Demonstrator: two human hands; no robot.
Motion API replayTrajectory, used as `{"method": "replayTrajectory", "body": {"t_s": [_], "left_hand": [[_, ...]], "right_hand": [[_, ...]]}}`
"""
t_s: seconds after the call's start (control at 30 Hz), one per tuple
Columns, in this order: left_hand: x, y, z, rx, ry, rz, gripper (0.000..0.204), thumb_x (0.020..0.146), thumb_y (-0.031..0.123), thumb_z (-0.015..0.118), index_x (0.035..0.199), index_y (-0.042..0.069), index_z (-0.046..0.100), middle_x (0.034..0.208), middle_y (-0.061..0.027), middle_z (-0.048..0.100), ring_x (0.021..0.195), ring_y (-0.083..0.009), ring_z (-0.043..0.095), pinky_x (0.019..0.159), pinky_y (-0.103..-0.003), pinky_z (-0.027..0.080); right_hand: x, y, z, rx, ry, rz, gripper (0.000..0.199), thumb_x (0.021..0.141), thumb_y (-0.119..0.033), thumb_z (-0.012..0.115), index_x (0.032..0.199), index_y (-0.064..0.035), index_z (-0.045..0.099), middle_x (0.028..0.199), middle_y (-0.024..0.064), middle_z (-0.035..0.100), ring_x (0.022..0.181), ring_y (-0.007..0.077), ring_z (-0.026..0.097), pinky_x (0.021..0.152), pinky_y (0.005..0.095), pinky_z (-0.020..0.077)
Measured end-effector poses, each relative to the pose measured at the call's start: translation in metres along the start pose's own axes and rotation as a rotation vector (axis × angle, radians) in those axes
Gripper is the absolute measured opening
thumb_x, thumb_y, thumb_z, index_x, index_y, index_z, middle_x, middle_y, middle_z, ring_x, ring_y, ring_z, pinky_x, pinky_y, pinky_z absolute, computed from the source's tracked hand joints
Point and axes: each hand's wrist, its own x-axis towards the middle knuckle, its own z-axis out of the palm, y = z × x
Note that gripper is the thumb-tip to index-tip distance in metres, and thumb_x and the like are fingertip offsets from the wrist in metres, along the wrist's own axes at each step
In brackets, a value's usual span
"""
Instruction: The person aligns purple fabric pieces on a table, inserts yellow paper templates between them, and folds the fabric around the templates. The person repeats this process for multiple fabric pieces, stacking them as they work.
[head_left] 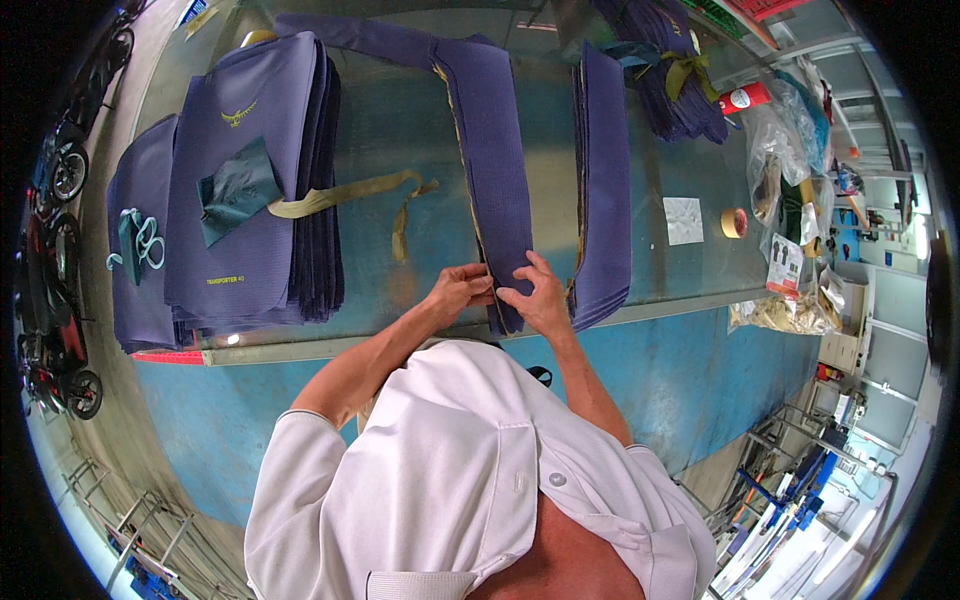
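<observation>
A long stack of purple fabric strips (490, 150) lies lengthwise before me, its near end at the table's front edge. My left hand (463, 292) is at the stack's left edge near that end, fingers closed in a pinch on the fabric. On the right side of the same end rests my right hand (538, 296), thumb and fingers apart, touching the top strip. Just right of it lies a second stack of purple strips (604, 190). What is under my fingertips is partly hidden.
Left on the glass-topped table (400, 330) are stacked purple fabric panels (235, 190) with a dark teal piece (240, 190) and an olive strap (350, 192). Tied purple pieces (680, 90), a white paper (683, 220), a tape roll (734, 222) and plastic bags (785, 150) lie right.
</observation>
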Motion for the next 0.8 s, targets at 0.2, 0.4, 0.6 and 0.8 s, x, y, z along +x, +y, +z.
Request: {"method": "replayTrajectory", "body": {"t_s": [0.2, 0.4, 0.6, 0.8], "left_hand": [[0.002, -0.003, 0.002, 0.008, 0.031, 0.029, 0.037, 0.094, 0.014, 0.060, 0.123, -0.006, 0.052, 0.107, -0.0085, 0.061, 0.098, -0.0202, 0.062, 0.092, -0.036, 0.054], [0.007, -0.009, -0.002, -0.015, 0.017, 0.045, 0.038, 0.093, 0.011, 0.061, 0.125, -0.008, 0.051, 0.105, -0.0108, 0.061, 0.094, -0.0211, 0.063, 0.088, -0.035, 0.057], [0.003, -0.004, 0.002, -0.029, 0.006, 0.035, 0.044, 0.090, 0.009, 0.064, 0.128, -0.008, 0.048, 0.113, -0.0137, 0.061, 0.098, -0.0227, 0.063, 0.090, -0.036, 0.056], [0.001, -0.002, 0.004, 0.030, 0.025, 0.021, 0.050, 0.086, 0.007, 0.068, 0.130, -0.007, 0.048, 0.121, -0.0138, 0.060, 0.104, -0.0228, 0.062, 0.092, -0.036, 0.054]], "right_hand": [[0.001, -0.011, -0.007, -0.059, -0.079, 0.012, 0.065, 0.064, -0.034, 0.083, 0.110, 0.0075, 0.063, 0.137, 0.0318, 0.044, 0.126, 0.0393, 0.047, 0.103, 0.0421, 0.0401], [0.005, -0.008, -0.009, -0.086, -0.114, -0.012, 0.067, 0.063, -0.033, 0.084, 0.111, 0.0082, 0.062, 0.136, 0.0325, 0.045, 0.127, 0.0376, 0.047, 0.103, 0.0411, 0.0395], [0.006, -0.001, -0.013, -0.015, -0.104, -0.016, 0.060, 0.063, -0.030, 0.083, 0.107, 0.0069, 0.065, 0.134, 0.0320, 0.047, 0.125, 0.0380, 0.049, 0.103, 0.0404, 0.0400], [0.008, -0.001, -0.017, -0.020, -0.125, -0.031, 0.058, 0.064, -0.027, 0.080, 0.108, 0.0079, 0.064, 0.134, 0.0349, 0.045, 0.124, 0.0406, 0.049, 0.104, 0.0414, 0.0396]]}}
